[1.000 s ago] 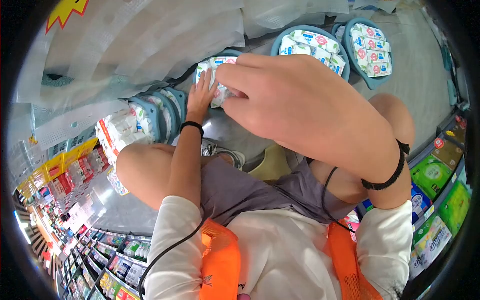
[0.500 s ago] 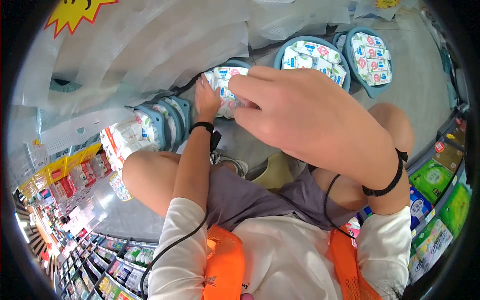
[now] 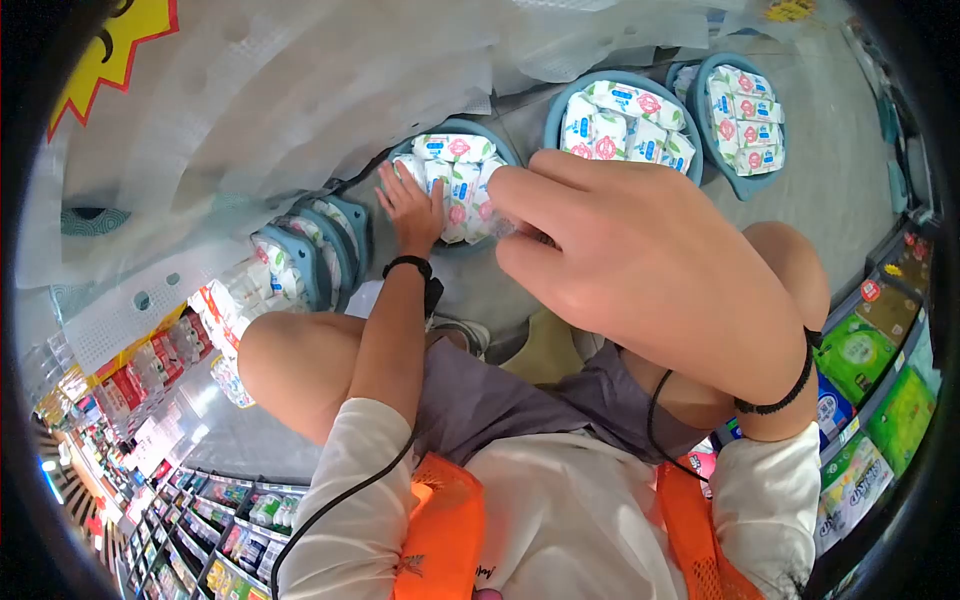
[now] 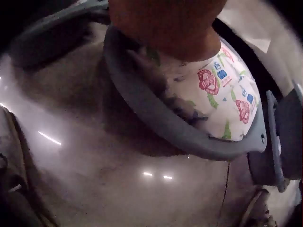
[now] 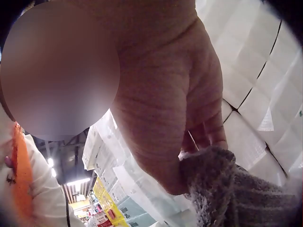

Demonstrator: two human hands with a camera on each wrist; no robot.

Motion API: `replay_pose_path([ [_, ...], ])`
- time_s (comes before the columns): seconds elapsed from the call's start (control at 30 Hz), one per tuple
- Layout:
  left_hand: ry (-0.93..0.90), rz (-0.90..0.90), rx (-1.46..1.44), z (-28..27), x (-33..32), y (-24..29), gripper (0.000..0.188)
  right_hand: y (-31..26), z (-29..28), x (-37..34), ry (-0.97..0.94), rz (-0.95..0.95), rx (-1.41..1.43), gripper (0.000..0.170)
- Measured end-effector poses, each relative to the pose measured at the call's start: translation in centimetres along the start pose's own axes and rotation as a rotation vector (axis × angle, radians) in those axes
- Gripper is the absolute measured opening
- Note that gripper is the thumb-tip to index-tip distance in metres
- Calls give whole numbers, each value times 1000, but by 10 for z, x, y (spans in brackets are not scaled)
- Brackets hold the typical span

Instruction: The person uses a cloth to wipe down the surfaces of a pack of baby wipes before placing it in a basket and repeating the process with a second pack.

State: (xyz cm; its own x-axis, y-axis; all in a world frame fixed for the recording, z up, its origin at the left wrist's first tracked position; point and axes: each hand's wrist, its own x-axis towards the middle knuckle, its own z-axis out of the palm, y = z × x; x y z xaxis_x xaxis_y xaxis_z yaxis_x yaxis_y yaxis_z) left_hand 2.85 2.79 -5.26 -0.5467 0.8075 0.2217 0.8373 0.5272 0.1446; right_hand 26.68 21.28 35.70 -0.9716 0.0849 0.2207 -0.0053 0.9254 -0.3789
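Observation:
My left hand (image 3: 412,210) lies with straight, spread fingers at the left edge of white packs (image 3: 462,190) with pink flower prints. These fill a blue-grey basin (image 3: 505,150) on the floor. From the left wrist, the hand overlaps the basin's rim (image 4: 151,116) and the packs (image 4: 227,94). High and close to the head camera is my right hand (image 3: 625,250), thumb and fingers bent together. In the right wrist view, that hand (image 5: 165,90) pinches a fuzzy grey cloth (image 5: 213,184), which the hand hides in the head view.
Two more filled basins (image 3: 562,110) (image 3: 715,150) stand to the right, and several tilted ones (image 3: 315,260) at the left. Plastic-wrapped goods (image 3: 330,80) rise in front. Green packages (image 3: 855,350) line a shelf at the right. My knees flank the floor (image 3: 480,285).
My left hand has slid from on top of the packs to their left edge, so more of them shows. The right hand appears lower and further right, still bent.

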Motion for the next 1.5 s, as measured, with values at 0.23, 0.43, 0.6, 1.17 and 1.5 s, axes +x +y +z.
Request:
replay_pose_path([
  [0.23, 62, -179, -119, 6, 14, -2, 77, -2, -2, 3, 18, -18, 3, 16],
  [0.43, -20, -539, -225, 11, 72, -3, 53, -4, -2, -4, -18, 4, 16, 16],
  [0.6, -43, -406, 26, 24, 70, -2, 48, 5, -3, -4, -100, 113, 59, 15],
  [1.17, 26, -324, -152, 35, 68, -24, 52, 24, 4, 2, -171, 117, 62, 14],
  [1.5, -66, -618, -253, 6, -2, -33, 43, 18, 6, -5, -110, 26, 2, 11],
])
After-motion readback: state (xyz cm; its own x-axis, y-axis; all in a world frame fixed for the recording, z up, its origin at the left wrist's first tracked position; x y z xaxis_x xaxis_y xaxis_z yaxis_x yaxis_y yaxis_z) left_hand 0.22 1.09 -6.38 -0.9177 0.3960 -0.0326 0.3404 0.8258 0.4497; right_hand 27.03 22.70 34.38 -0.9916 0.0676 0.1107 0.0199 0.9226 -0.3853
